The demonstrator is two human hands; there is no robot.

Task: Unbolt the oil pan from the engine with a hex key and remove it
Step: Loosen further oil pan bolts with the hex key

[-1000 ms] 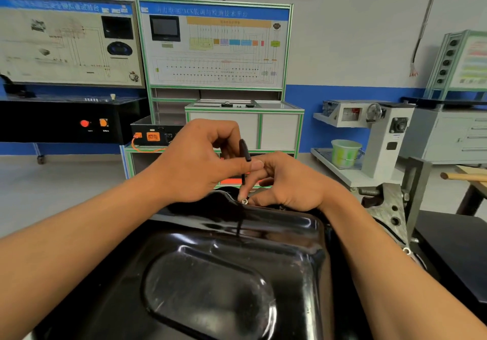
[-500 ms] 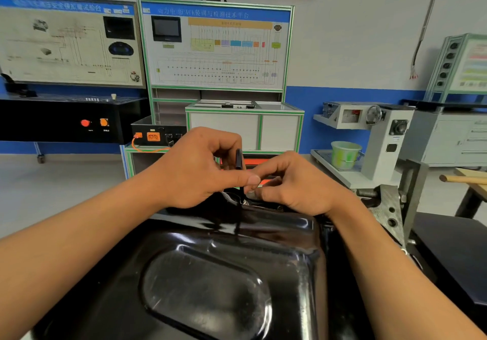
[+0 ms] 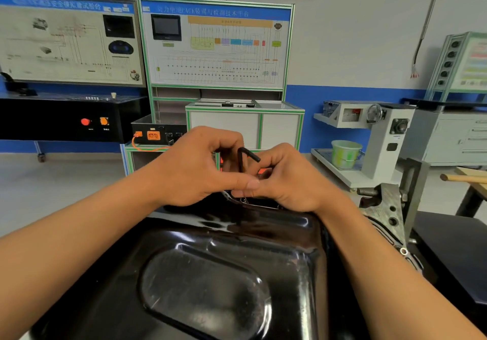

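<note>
The glossy black oil pan (image 3: pixel 210 281) fills the lower middle of the head view, its far flange under my hands. A black L-shaped hex key (image 3: pixel 242 160) stands upright over that far flange, its short arm pointing right. My left hand (image 3: pixel 195 171) pinches the key's shaft with thumb and curled fingers. My right hand (image 3: pixel 287 181) curls around the lower shaft from the right, fingertips at the flange. The bolt under the key is hidden by my fingers.
The engine stand's grey metal bracket (image 3: pixel 387 208) with a spring sits right of the pan. A dark table (image 3: pixel 453 247) and a wooden handle (image 3: pixel 463 179) lie at the far right. Training panels, a white cabinet and a green bucket (image 3: pixel 345 153) stand behind.
The hex key has turned: its short arm, seen end-on before, now points right. Both hands have closed in around the shaft and cover the bolt that showed a second ago.
</note>
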